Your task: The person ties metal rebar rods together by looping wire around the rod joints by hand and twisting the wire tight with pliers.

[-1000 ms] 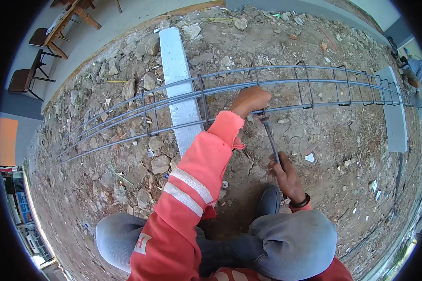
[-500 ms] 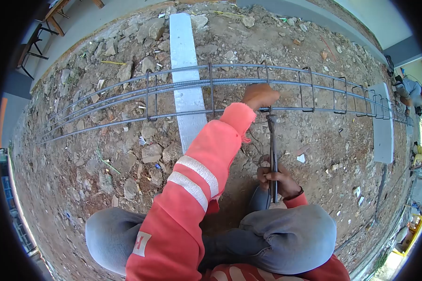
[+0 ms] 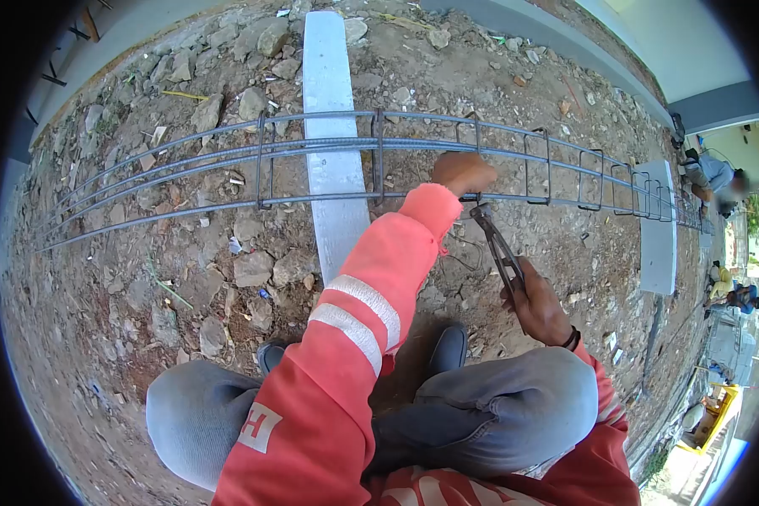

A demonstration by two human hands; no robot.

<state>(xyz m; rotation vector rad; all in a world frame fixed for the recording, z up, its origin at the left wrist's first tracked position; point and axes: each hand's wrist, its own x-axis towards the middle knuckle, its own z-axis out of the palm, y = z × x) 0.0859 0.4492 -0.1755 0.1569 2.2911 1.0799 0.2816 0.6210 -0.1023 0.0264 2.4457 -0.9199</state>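
Observation:
A long rebar cage, made of ribbed bars tied with square stirrups, crosses in front of me. My left hand is closed on the cage at a stirrup, between the middle and near bars; its fingertips are hidden. My right hand grips the handles of dark metal pincers. The pincers tilt up and left, with their head just below the near bar, close under my left hand. Whether the jaws touch wire or bar is too small to tell.
A pale board lies under the cage to the left, and a second board under its right end. Rubble and stones cover the ground at left. A person is crouched near the far right end, with others beyond.
My right hand has moved up and to the right. The pincers have swung from upright to a slant, and their handles now show apart. My left hand stays at the same stirrup.

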